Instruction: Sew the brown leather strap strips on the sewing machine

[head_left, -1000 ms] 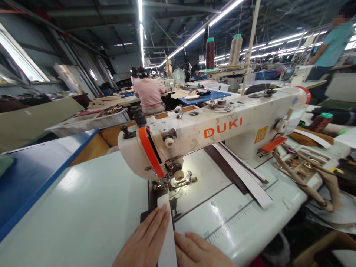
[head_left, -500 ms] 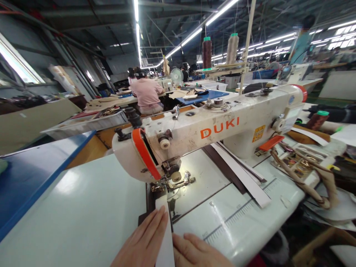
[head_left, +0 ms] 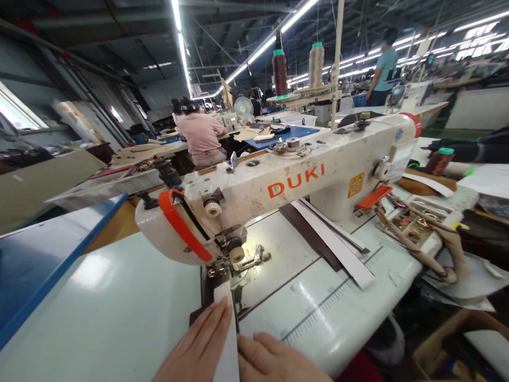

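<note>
A white strip (head_left: 226,339) lies over dark brown material (head_left: 195,316), its far end just in front of the presser foot (head_left: 218,271) of a sewing machine (head_left: 254,185). My left hand (head_left: 199,339) rests on the strip, fingers stretched out flat and side by side. At the strip's right edge is my right hand (head_left: 274,358), with its fingers bent and closed against that edge. The lower parts of both hands run out of the picture, and the right fingertips are partly hidden.
More white strips (head_left: 334,244) and brown strips (head_left: 308,236) lie under the machine arm. To the right sits a tray of small metal parts (head_left: 417,228). Thread cones (head_left: 279,74) stand behind. One person (head_left: 201,132) sits ahead; another person (head_left: 382,74) stands farther back.
The whole view has shifted, so the machine sits a little farther left. The standing person shows more fully. Both hands keep about the same place on the strip.
</note>
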A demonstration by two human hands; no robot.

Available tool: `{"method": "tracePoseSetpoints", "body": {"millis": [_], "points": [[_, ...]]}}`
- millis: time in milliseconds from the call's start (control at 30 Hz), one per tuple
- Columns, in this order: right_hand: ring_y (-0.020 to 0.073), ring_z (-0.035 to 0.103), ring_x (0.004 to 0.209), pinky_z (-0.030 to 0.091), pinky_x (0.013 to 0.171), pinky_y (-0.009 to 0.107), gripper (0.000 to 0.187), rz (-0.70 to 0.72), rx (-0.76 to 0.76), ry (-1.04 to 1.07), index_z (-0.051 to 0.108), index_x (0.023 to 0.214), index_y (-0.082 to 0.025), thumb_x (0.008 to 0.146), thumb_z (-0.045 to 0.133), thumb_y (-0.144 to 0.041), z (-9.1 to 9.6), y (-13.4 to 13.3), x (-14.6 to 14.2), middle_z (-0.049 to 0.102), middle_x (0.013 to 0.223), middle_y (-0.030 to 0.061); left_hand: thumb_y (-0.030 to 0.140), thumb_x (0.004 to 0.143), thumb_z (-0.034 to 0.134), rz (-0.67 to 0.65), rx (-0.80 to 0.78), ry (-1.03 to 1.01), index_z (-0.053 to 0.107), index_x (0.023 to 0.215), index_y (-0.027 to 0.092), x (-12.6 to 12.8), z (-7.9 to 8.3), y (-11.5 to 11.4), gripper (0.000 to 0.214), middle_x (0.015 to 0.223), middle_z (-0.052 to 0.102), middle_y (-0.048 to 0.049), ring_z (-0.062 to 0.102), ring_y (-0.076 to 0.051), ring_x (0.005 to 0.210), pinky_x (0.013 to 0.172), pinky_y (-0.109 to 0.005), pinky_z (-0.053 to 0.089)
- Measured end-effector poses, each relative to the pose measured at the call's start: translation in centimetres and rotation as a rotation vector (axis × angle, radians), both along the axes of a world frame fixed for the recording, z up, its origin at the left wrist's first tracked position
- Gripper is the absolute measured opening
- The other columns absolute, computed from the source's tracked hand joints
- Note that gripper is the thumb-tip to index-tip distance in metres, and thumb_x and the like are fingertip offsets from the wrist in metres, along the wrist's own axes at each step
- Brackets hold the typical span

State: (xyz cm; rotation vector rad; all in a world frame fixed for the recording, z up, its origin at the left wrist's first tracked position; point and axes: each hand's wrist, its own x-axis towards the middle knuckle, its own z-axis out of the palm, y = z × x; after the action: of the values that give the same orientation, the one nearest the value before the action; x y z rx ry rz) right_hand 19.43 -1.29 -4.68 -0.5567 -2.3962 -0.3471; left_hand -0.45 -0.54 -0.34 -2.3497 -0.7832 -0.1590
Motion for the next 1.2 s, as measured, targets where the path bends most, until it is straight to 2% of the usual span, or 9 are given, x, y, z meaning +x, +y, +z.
{"method": "tracePoseSetpoints", "body": {"millis": [200,400,533,667,900,1100,1200], "points": [[0.0187,0.058,0.105,0.051,0.085,0.025,0.029,0.013,-0.048,-0.055,0.06,0.116,-0.007,0.096,0.041,-0.017,-0.1,-0.1,0.1,0.068,0.108,0.0096,0.003,0.074,0.038,0.025,-0.005,-0.007,0.018,0.148,0.003,0.2,0.3,-0.1,0.076,0.122,0.065,-0.0133,0.062,-0.021,0.109,0.092,-0.028,0.05],[0.0186,0.059,0.103,0.052,0.084,0.025,0.028,0.014,-0.046,-0.044,0.06,0.114,-0.008,0.096,0.042,-0.017,0.0,-0.2,0.3,0.068,0.105,0.0082,0.003,0.074,0.038,0.025,0.005,0.008,0.033,0.141,0.003,0.4,0.4,-0.6,0.067,0.123,0.063,-0.0153,0.061,-0.022,0.112,0.094,-0.029,0.049],[0.0179,0.059,0.104,0.051,0.085,0.025,0.027,0.017,-0.047,-0.07,0.06,0.113,-0.009,0.096,0.042,-0.017,-0.1,-0.2,0.3,0.068,0.105,0.0074,0.004,0.075,0.039,0.06,-0.045,-0.006,0.025,0.146,0.005,0.4,0.3,-0.8,0.072,0.128,0.06,-0.0145,0.058,-0.023,0.117,0.097,-0.029,0.047],[0.0196,0.06,0.102,0.052,0.082,0.025,0.03,-0.005,-0.019,-0.034,0.059,0.116,-0.004,0.096,0.043,-0.02,-0.2,-0.3,0.3,0.069,0.104,0.01,0.004,0.076,0.037,0.063,-0.04,-0.045,0.019,0.148,0.008,0.4,0.3,-0.9,0.075,0.128,0.061,-0.0116,0.058,-0.021,0.116,0.096,-0.027,0.048],[0.0177,0.062,0.097,0.052,0.081,0.023,0.026,-0.021,0.054,0.127,0.064,0.106,-0.01,0.096,0.041,-0.015,0.2,-0.4,0.4,0.071,0.096,0.0042,0.004,0.073,0.039,0.047,-0.011,-0.074,0.028,0.145,0.006,0.7,0.4,-1.0,0.072,0.125,0.062,-0.0132,0.058,-0.022,0.115,0.095,-0.027,0.048],[0.0186,0.06,0.104,0.052,0.084,0.024,0.03,-0.02,0.016,0.01,0.058,0.12,-0.011,0.096,0.042,-0.018,-0.1,-0.5,0.5,0.068,0.113,0.0067,0.007,0.075,0.038,0.078,-0.03,-0.069,0.032,0.141,0.004,0.8,0.1,-1.1,0.067,0.127,0.061,-0.0153,0.058,-0.022,0.117,0.093,-0.028,0.051],[0.0193,0.06,0.104,0.052,0.084,0.025,0.03,-0.01,0.008,-0.003,0.057,0.122,-0.01,0.096,0.043,-0.018,-0.3,-0.5,0.5,0.067,0.115,0.0078,0.007,0.074,0.039,0.088,-0.044,-0.083,0.036,0.14,0.007,0.8,0.3,-1.2,0.066,0.129,0.06,-0.0147,0.055,-0.022,0.12,0.094,-0.029,0.05]]}}
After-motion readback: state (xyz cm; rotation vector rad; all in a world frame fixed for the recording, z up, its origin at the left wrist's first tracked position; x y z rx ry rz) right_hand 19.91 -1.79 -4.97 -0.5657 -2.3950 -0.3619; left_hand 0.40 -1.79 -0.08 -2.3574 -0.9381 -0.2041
